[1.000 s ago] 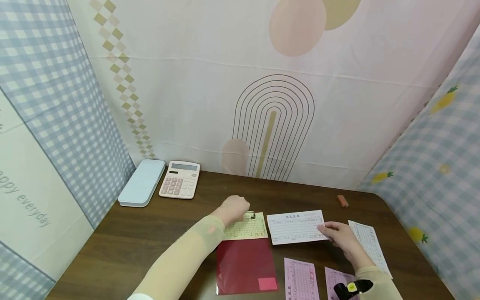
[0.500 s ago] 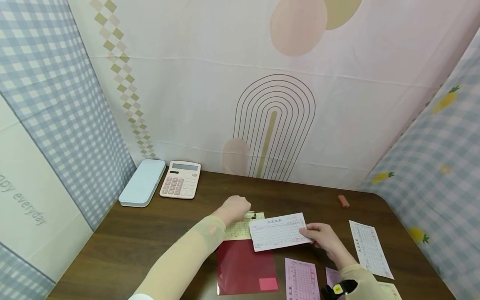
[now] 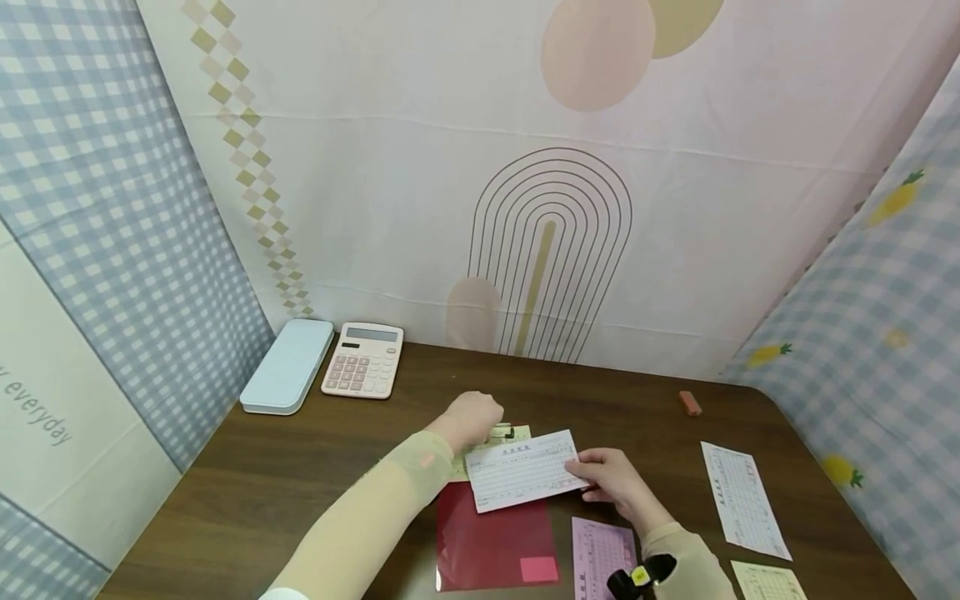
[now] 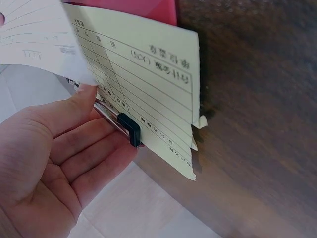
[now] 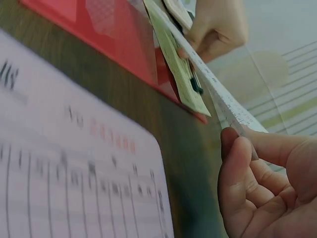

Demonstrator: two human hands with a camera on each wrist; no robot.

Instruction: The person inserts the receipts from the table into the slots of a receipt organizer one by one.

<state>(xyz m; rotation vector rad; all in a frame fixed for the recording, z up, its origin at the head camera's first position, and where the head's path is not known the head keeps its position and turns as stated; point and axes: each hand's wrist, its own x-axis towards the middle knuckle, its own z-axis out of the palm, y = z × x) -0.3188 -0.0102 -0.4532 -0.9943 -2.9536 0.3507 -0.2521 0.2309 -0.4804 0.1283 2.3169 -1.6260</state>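
Note:
My left hand point(image 3: 470, 419) is at the top of a red folder point(image 3: 495, 533), pinching a metal clip with black ends point(image 4: 129, 129). Under that clip lies a yellow printed form point(image 4: 148, 69), whose edge shows loose layers in the left wrist view. Between thumb and fingers, my right hand point(image 3: 615, 483) pinches the right end of a white printed slip point(image 3: 521, 471). The slip is tilted over the yellow form and the folder's upper part, its left end close to my left hand. Whether it touches the form, I cannot tell.
A purple form point(image 3: 602, 550) lies right of the folder, partly under my right forearm. Further right are another white slip point(image 3: 745, 500) and a yellow slip point(image 3: 767, 581). An eraser-like reddish block point(image 3: 690, 403), a calculator point(image 3: 363, 361) and a pale blue case point(image 3: 288, 367) sit farther back.
My right hand has carried the white slip leftward, from beside the folder to over the yellow form. The yellow slip at right has come into view. My left hand stays at the clip.

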